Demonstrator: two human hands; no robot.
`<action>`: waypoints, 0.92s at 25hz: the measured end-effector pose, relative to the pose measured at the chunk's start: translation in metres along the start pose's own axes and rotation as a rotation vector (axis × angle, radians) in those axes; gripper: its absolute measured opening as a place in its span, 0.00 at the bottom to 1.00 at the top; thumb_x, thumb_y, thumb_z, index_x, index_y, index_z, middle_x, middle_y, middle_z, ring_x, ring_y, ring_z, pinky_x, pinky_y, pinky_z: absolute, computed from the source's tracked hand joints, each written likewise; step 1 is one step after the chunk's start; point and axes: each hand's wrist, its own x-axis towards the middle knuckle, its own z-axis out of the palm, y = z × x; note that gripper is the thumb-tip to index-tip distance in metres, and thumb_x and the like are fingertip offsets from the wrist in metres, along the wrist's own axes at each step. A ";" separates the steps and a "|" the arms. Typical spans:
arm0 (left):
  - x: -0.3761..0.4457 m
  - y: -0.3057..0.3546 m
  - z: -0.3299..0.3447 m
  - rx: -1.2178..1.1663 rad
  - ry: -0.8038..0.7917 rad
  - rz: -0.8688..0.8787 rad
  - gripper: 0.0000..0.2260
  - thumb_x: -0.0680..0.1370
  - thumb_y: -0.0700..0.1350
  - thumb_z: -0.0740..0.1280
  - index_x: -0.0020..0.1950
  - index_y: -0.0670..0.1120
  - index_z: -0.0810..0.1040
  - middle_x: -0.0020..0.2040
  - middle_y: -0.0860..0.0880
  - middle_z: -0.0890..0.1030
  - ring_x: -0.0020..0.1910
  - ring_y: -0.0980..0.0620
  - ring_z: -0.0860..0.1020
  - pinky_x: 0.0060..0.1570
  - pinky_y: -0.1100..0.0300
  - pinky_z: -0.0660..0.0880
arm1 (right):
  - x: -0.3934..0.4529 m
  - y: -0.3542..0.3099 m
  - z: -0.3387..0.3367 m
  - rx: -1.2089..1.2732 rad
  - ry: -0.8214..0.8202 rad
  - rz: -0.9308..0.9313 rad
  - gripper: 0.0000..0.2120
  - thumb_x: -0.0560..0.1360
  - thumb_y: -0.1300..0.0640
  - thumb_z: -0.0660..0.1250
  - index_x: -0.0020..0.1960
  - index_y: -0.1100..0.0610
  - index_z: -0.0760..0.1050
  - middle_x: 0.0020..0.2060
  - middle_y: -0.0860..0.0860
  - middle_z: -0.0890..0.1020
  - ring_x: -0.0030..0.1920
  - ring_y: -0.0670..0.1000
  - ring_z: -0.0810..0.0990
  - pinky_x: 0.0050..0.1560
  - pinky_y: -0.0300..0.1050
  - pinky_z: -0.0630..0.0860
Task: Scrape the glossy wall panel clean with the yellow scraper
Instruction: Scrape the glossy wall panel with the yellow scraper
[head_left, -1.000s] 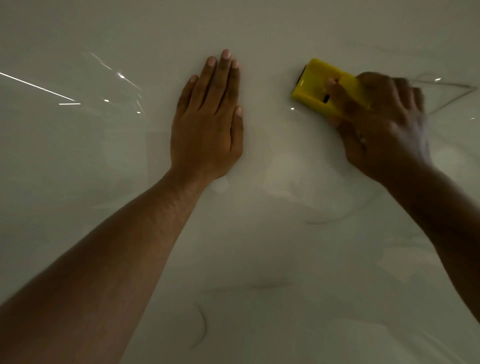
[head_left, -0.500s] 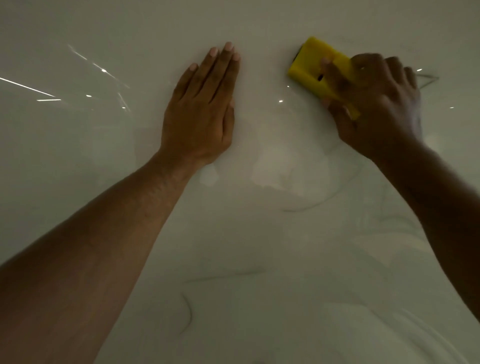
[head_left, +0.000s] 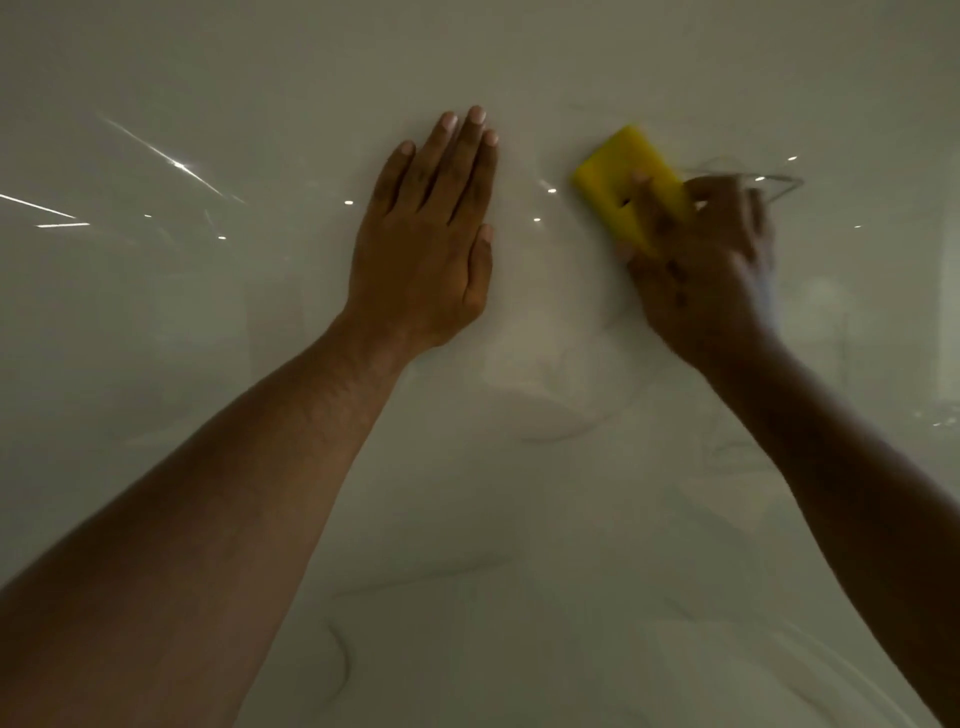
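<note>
A glossy pale wall panel (head_left: 519, 493) with faint grey veins fills the whole view. My left hand (head_left: 431, 239) lies flat against it at upper centre, fingers straight and close together, holding nothing. To its right my right hand (head_left: 706, 270) grips a flat yellow scraper (head_left: 626, 182) and presses it to the panel. The scraper's free end points up and to the left; its lower right part is hidden under my fingers. The right hand is motion-blurred.
Bright streaks and small light spots (head_left: 176, 165) reflect off the panel at upper left and around the scraper. Thin dark vein lines (head_left: 340, 670) curve across the lower panel. Both forearms reach in from the bottom corners.
The right hand has slid the scraper down the panel from its higher spot half a second ago. The left hand stays flat; its thumb has spread slightly. The view has shifted a little.
</note>
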 end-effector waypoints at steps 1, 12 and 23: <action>0.002 0.003 0.001 0.004 0.003 -0.002 0.29 0.86 0.49 0.48 0.86 0.41 0.50 0.87 0.43 0.51 0.86 0.45 0.49 0.85 0.47 0.49 | -0.005 -0.004 -0.002 -0.014 -0.016 -0.155 0.21 0.85 0.46 0.64 0.76 0.52 0.74 0.58 0.65 0.78 0.54 0.67 0.77 0.53 0.57 0.72; 0.011 0.019 0.002 -0.010 -0.034 -0.043 0.31 0.85 0.51 0.47 0.86 0.40 0.48 0.87 0.41 0.49 0.86 0.43 0.48 0.85 0.45 0.47 | 0.036 -0.006 0.000 -0.181 0.069 0.142 0.24 0.83 0.42 0.63 0.78 0.44 0.71 0.61 0.57 0.79 0.55 0.63 0.77 0.55 0.55 0.71; 0.031 0.024 0.002 -0.019 -0.035 0.172 0.32 0.82 0.47 0.49 0.86 0.39 0.50 0.87 0.41 0.50 0.86 0.43 0.49 0.85 0.48 0.49 | -0.026 0.015 -0.002 -0.137 0.094 0.199 0.25 0.83 0.46 0.63 0.78 0.48 0.69 0.62 0.60 0.77 0.53 0.64 0.77 0.50 0.56 0.71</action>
